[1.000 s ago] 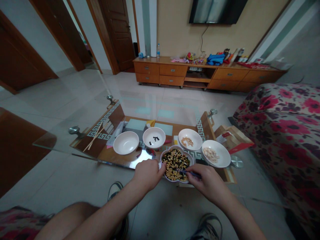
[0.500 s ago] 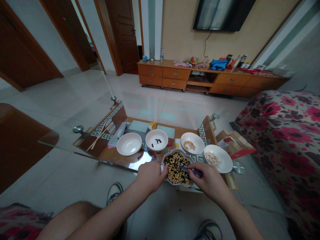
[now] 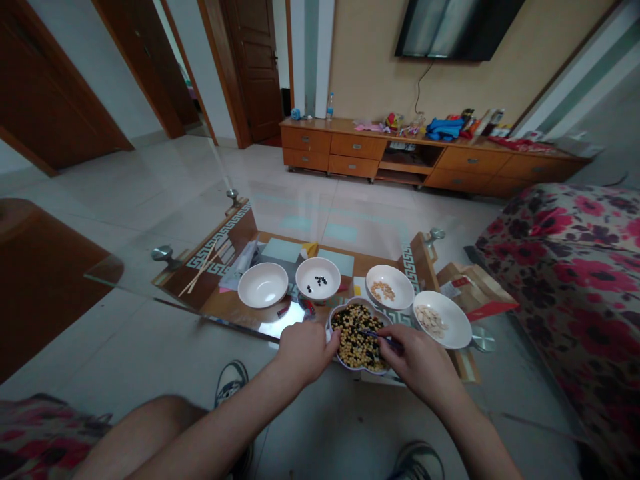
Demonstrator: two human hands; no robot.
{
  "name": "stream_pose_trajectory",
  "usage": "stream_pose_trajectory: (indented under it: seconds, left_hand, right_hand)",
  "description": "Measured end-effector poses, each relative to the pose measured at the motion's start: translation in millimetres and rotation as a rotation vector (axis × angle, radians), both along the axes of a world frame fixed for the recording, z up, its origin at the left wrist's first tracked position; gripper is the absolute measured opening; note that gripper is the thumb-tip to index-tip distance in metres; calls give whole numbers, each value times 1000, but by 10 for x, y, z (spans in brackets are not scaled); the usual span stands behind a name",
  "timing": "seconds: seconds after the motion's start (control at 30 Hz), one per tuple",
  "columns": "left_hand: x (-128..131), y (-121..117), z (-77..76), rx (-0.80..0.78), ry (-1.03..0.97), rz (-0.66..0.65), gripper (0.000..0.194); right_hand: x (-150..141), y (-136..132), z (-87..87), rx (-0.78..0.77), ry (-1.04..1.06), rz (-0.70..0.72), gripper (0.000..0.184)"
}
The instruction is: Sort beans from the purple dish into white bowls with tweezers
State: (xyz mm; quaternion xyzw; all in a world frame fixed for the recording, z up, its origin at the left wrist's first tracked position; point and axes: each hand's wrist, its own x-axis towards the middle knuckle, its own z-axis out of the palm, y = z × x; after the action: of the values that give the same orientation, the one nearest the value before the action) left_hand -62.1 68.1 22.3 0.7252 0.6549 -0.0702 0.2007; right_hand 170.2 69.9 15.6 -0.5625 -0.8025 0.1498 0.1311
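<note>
My left hand [image 3: 306, 350] is closed on the left rim of a pale, scalloped dish [image 3: 361, 371], its thumb over the edge. The dish holds a mix of yellow kernels and dark beans [image 3: 357, 343]. My right hand [image 3: 417, 357] pinches slim dark-blue tweezers [image 3: 373, 333], whose tip reaches into the mix. Behind the dish stand white bowls: one with a few black beans [image 3: 318, 293], one with yellow kernels [image 3: 390, 270], and one at the right with flat pale seeds [image 3: 445, 303]. The leftmost bowl [image 3: 263, 285] shows a bare white inside.
A glass-topped table [image 3: 170, 293] carries the bowls, its front edge close to my knees. Wooden chopsticks [image 3: 203, 270] lie at the left, visible at the table. A paper bag [image 3: 470, 287] stands right. Beyond are a floral-covered seat [image 3: 565, 287] and a low cabinet [image 3: 355, 147].
The view has shifted slightly, so the scene sits a little further right. Both hands keep their holds, and the tweezers' tip stays in the mixed beans.
</note>
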Motion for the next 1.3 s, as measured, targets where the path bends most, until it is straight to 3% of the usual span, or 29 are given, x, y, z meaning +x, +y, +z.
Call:
stream_pose_trajectory:
  seconds: [1.3]
  left_hand:
    - [0,3,4,-17,22,-9,69]
  right_hand:
    - [11,-17,-41,-8,-29,-21,28]
